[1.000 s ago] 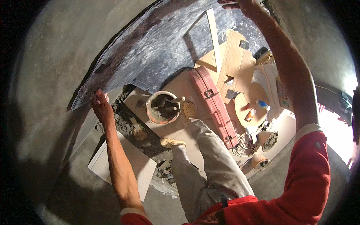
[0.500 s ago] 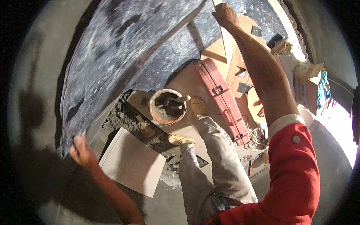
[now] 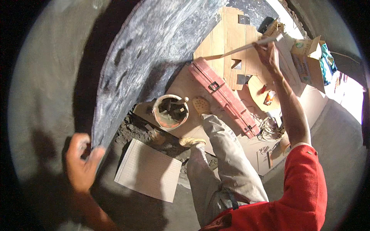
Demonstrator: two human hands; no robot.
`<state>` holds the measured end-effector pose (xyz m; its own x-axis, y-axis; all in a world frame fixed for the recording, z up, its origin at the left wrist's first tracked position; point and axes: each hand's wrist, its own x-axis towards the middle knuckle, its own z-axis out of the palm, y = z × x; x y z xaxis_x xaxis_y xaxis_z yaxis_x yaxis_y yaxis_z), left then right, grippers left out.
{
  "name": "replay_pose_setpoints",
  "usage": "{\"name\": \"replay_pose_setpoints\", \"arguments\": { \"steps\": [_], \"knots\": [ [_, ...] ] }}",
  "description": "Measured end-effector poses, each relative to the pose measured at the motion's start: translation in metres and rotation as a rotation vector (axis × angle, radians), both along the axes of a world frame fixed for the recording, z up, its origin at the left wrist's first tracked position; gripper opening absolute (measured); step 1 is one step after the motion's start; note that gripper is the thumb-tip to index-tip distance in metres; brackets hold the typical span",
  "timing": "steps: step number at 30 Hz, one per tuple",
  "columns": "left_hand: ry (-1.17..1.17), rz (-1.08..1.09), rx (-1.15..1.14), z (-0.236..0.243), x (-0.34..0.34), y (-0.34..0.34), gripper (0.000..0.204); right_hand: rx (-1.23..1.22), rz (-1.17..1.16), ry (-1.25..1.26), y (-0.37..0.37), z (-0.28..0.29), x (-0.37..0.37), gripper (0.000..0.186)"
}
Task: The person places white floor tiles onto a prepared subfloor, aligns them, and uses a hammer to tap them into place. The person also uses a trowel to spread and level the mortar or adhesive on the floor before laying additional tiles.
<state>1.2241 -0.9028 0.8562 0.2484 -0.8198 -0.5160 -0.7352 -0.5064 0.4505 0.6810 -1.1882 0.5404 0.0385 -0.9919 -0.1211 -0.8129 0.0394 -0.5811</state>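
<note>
At the left, my left hand (image 3: pixel 81 163) has its thumb and fingers closed around the lower edge of a large, dark grey sheet (image 3: pixel 142 42) flecked with white. The sheet stands raised and curved, running up to the top of the view. My right hand (image 3: pixel 268 57), arm stretched out to the far right, grips a slim, light-coloured straight bar (image 3: pixel 244 47). One end of the bar points left over the cardboard (image 3: pixel 214 42); its wider end sticks out to the right, beyond my fingers.
A bucket of mortar (image 3: pixel 170 112) with a handled tool stands left of my feet. Beyond them lies a long red case (image 3: pixel 225 98). A beige tile (image 3: pixel 148 169) rests near rubble (image 3: pixel 138 133). At right are coiled cord (image 3: pixel 269 131) and an open carton (image 3: pixel 308 65).
The sheet's left edge has swung rightward and lifted, my left hand moving with it. My right hand has come down and right, and the bar has tilted from steep to nearly level.
</note>
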Motion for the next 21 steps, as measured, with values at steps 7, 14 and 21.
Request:
{"name": "replay_pose_setpoints", "arguments": {
  "steps": [7,14,21],
  "knots": [
    [-0.564,-0.256,-0.489,-0.038,-0.055,-0.048,0.04,-0.036,-0.141,-0.003,0.081,0.0,-0.076,0.053],
    [-0.899,-0.117,-0.47,0.007,-0.038,-0.091,0.046,-0.124,-0.344,-0.075,0.085,0.042,-0.126,0.05],
    [-0.68,-0.288,-0.551,0.033,-0.054,-0.186,0.04,-0.102,-0.232,0.092,0.062,0.102,-0.161,0.044]
  ]
}}
